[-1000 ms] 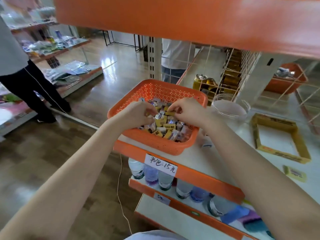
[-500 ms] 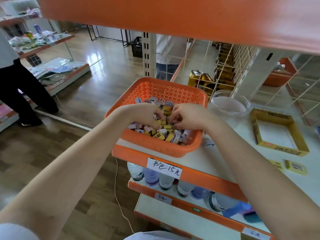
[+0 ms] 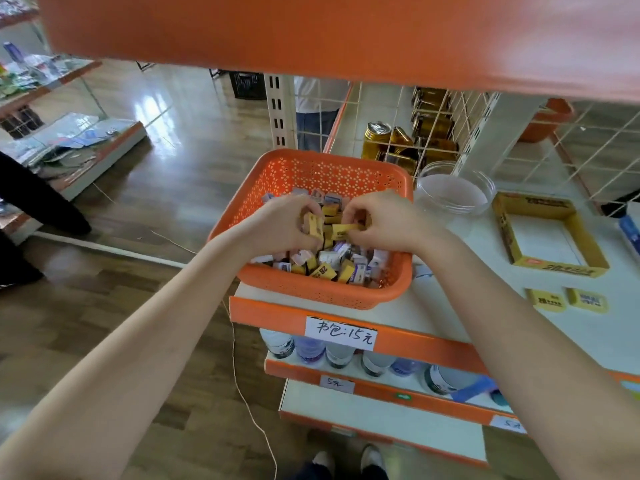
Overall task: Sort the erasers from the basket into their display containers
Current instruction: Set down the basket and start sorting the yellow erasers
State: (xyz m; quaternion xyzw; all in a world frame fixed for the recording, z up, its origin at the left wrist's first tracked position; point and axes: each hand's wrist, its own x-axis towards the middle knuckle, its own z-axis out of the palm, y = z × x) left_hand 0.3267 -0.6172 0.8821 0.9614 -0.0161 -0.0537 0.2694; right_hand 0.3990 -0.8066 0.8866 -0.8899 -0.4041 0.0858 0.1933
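Fingers of the left hand (image 3: pixel 284 226) curl around an upright yellow eraser (image 3: pixel 315 226), gripping it just above the pile. Fingers of the right hand (image 3: pixel 384 220) are bent too, and they pinch a second yellow eraser (image 3: pixel 346 231) that lies flat and points toward the left fingertips. The two pieces come very close, though I cannot tell whether they actually meet. Both sets of fingers are inside the orange basket (image 3: pixel 311 292), over its middle. Directly beneath the fingers lies the heap of erasers (image 3: pixel 332 266), a mix of yellow and white-and-purple wrapped ones, covering the basket floor. Beyond the right fingers and off to their right stands a clear round container (image 3: pixel 453 192), just beside the basket rim. Further right of those fingers sits a yellow cardboard box (image 3: pixel 554 270), open at the top and white inside. Nearer than the box, well apart from either hand, two loose yellow erasers (image 3: pixel 547 300) lie flat on the white shelf (image 3: pixel 433 306). Below the wrists, a handwritten price label (image 3: pixel 341 332) is stuck to the shelf's orange edge, with bottles (image 3: pixel 310 348) lined up under it.
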